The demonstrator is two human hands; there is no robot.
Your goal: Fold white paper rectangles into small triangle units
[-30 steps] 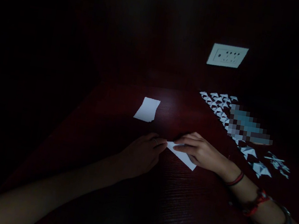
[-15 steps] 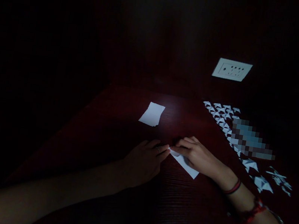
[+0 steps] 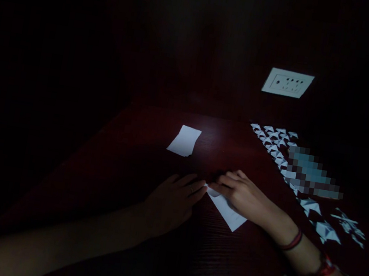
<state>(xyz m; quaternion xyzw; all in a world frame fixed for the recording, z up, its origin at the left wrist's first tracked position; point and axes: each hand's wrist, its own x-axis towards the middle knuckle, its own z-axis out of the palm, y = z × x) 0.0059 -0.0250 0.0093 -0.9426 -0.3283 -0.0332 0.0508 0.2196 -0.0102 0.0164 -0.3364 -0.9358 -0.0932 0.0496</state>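
Note:
A small white piece of paper [image 3: 228, 215], partly folded, lies slantwise on the dark red table. At its far left tip, the fingertips of my left hand [image 3: 172, 203] close on the corner. My right hand [image 3: 242, 194] covers the paper's upper edge, its forefinger reaching to the same tip and its other fingers curled. Part of the paper is hidden under the right palm. Beyond my hands rests a stack of white paper sheets [image 3: 184, 141].
Rows of folded white paper pieces [image 3: 275, 150] run along the table's right side. Near them lie a blurred-out bluish object [image 3: 312, 170] and several thin paper strips [image 3: 349, 223]. A white wall socket [image 3: 287, 83] is on the back wall. The surroundings are dark.
The paper's near end looks wider and reaches lower now. Both hands stay at its tip, barely shifted, while the whole view has moved slightly.

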